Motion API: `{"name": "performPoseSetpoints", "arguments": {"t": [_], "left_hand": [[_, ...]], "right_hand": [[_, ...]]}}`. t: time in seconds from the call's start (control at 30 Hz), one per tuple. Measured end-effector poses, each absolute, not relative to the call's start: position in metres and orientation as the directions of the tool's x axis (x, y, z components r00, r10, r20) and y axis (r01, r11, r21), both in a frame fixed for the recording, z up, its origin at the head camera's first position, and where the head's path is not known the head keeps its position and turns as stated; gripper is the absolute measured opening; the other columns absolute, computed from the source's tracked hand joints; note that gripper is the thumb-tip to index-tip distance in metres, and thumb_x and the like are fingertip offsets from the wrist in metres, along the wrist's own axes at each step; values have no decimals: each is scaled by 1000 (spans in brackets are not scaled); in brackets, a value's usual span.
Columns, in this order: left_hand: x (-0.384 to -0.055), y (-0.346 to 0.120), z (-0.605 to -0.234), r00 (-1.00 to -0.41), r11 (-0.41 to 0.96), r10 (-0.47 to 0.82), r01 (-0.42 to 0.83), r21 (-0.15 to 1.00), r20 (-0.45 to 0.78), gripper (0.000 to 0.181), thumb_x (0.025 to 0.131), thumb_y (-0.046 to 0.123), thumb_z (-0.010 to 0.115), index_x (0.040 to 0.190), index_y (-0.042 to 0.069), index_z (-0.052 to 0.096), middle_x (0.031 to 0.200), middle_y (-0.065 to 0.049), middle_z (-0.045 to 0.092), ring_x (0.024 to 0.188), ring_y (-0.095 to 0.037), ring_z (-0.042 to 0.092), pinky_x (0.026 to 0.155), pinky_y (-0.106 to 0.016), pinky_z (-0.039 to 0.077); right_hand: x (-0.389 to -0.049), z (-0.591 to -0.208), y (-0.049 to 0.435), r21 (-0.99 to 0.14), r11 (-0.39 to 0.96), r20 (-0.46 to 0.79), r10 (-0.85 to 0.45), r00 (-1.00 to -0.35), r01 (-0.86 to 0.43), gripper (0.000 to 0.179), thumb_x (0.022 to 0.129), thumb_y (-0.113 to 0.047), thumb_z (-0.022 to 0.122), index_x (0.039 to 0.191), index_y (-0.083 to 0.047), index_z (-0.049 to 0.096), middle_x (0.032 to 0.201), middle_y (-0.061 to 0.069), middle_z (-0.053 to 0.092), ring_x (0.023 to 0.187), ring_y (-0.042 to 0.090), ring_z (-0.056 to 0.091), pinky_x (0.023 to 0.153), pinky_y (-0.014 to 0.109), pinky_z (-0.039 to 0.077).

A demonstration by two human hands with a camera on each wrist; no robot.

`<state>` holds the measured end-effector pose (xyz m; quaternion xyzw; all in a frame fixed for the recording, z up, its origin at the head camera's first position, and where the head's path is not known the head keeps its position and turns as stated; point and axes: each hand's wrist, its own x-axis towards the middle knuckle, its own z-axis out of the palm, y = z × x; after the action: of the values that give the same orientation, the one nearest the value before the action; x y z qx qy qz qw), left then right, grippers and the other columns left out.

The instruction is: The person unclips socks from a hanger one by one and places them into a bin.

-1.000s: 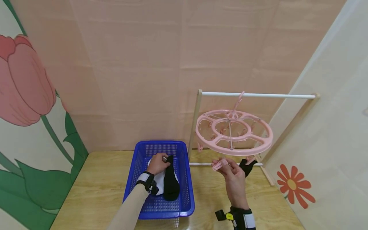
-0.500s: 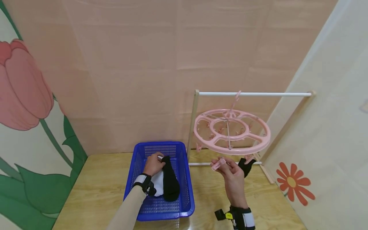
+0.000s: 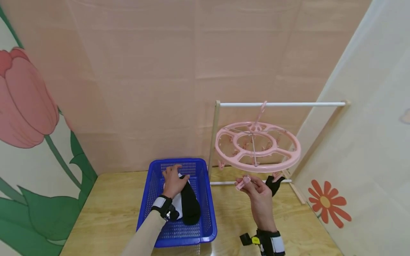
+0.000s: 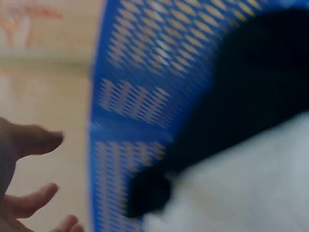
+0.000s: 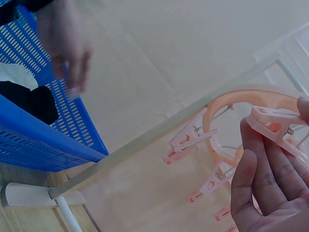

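Note:
My left hand (image 3: 174,183) is over the blue basket (image 3: 209,213), its fingers spread and holding nothing. Beneath it lie a black sock (image 3: 190,208) and a white cloth piece (image 3: 177,204), partly covered by the hand. The left wrist view has the same fingers (image 4: 36,140) apart from the black and white fabric. My right hand (image 3: 261,201) pinches a pink clothespin (image 3: 244,182) under the front rim of a round pink clip hanger (image 3: 266,167). In the right wrist view this clothespin (image 5: 275,123) sits between thumb and fingers, with nothing clamped in it.
The hanger hooks onto the white bar (image 3: 304,104) of a wooden-sided rack (image 3: 213,138). Just behind my right hand a black sock (image 3: 274,185) hangs from another clip. More pink clothespins (image 5: 212,181) dangle under the ring. Everything stands on a wooden table (image 3: 112,213).
My left hand has released the pale end it pinched beside the black sock, and its fingers have spread and moved up slightly. The right hand keeps its place on the clothespin.

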<state>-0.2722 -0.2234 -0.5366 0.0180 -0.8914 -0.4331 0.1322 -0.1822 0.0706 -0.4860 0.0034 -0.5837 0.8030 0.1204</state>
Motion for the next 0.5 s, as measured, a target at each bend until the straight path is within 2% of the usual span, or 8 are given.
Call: {"name": "performPoseSetpoints", "arguments": {"t": [0.1, 0.23, 0.33, 0.5], "left_hand": [[-263, -208, -508, -935, 569, -133, 199, 798, 328, 46, 93, 23, 80, 133, 7, 65, 134, -24, 53, 129, -42, 40, 105, -58, 41], [-251, -188, -472, -870, 537, -71, 380, 753, 489, 42, 94, 26, 78, 130, 8, 65, 129, -22, 59, 126, -37, 49, 105, -54, 44], [-243, -175, -456, -792, 525, -55, 495, 692, 608, 38, 94, 23, 78, 126, 7, 67, 124, -20, 64, 122, -34, 57, 103, -50, 48], [-232, -156, -434, -630, 457, -33, 681, 572, 776, 22, 95, 15, 76, 115, 5, 71, 108, -11, 73, 105, -25, 68, 90, -40, 56]], "right_hand": [[-182, -486, 70, -934, -293, 154, 186, -971, -204, 26, 105, -12, 64, 124, 5, 63, 99, 2, 83, 92, 15, 80, 86, 30, 63], [-182, -486, 69, -935, -285, 160, 186, -970, -209, 26, 105, -13, 64, 125, 4, 63, 100, 2, 83, 92, 14, 80, 86, 29, 63], [-182, -486, 69, -942, -270, 153, 180, -972, -198, 27, 105, -14, 64, 126, 4, 63, 101, 1, 83, 93, 13, 80, 86, 29, 63], [-181, -486, 68, -949, -258, 139, 181, -974, -183, 30, 104, -15, 66, 127, 3, 62, 100, 1, 83, 93, 14, 80, 86, 29, 63]]}}
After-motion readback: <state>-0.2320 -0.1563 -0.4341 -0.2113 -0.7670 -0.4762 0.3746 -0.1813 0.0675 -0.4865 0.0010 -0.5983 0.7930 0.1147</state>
